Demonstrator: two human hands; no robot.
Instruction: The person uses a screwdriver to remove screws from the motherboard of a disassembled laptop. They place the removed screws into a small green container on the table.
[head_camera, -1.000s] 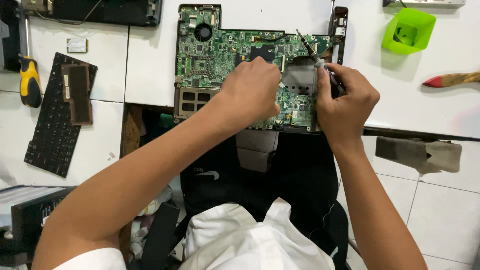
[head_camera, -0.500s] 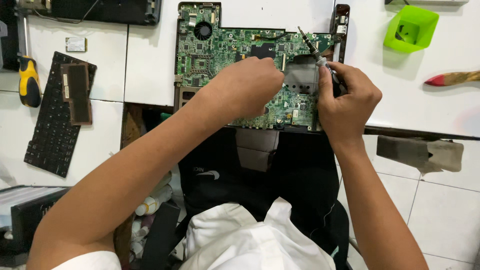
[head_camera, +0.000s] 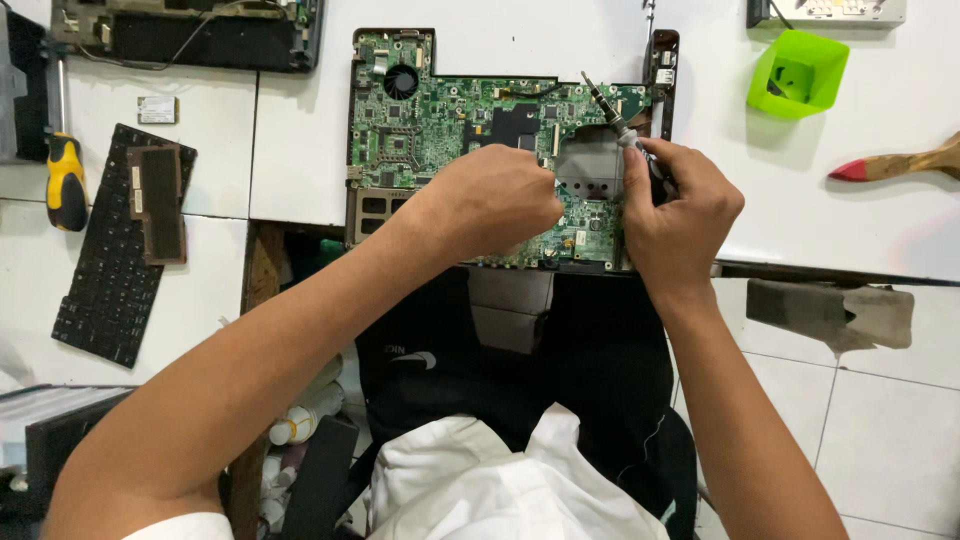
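Observation:
A green laptop motherboard (head_camera: 430, 130) with a small round fan lies on the white table (head_camera: 300, 180) in front of me. My left hand (head_camera: 490, 205) rests fingers-down on the board's lower middle, beside a grey metal plate (head_camera: 588, 170). My right hand (head_camera: 680, 210) grips a thin screwdriver (head_camera: 612, 118), its tip pointing up-left over the board's upper right part. What the left fingers pinch, if anything, is hidden.
A black keyboard (head_camera: 105, 270) with a brown strip on it lies at left, next to a yellow-handled screwdriver (head_camera: 65, 180). A dark laptop shell (head_camera: 190, 35) sits top left. A green plastic cup (head_camera: 798, 75) and a red-tipped wooden brush (head_camera: 890, 165) lie at right.
My left hand has shifted slightly down and left on the board. The right hand and screwdriver stay almost still.

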